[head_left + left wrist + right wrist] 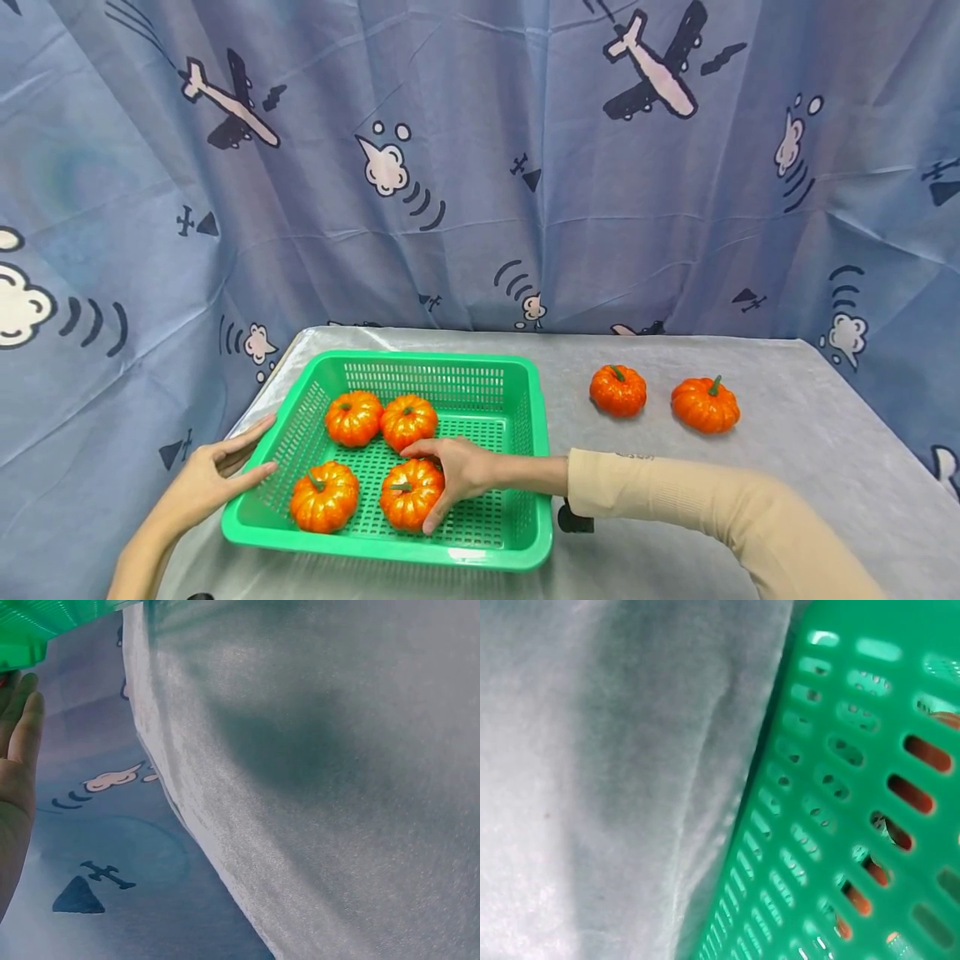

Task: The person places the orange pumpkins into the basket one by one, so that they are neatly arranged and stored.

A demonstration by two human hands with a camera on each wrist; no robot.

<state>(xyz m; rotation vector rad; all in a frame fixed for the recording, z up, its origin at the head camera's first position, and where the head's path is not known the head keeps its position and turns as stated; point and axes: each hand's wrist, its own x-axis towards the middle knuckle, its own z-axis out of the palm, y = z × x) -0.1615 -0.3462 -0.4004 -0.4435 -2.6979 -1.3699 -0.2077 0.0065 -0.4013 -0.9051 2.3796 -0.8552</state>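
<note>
A green plastic basket (538, 467) with slotted walls holds several small orange pumpkins. My right hand (467, 473) reaches over its right rim, thumb and fingers curved round the front-right pumpkin (408, 497) and gripping it on the basket floor. Left of that sits another pumpkin (324, 497); two more, a left one (353, 418) and a right one (408, 422), lie behind side by side. My left hand (206, 483) rests against the basket's left rim, its fingers fairly straight. In the left wrist view, the left hand (19, 750) shows only partly, near the basket's edge. The right wrist view hides the right hand.
Two more pumpkins, one nearer (618, 391) and one farther right (705, 405), stand on the grey-covered table (795, 450) to the right of the basket. A blue curtain (480, 208) with airplane prints hangs behind. A small black object (575, 518) lies beneath the right forearm.
</note>
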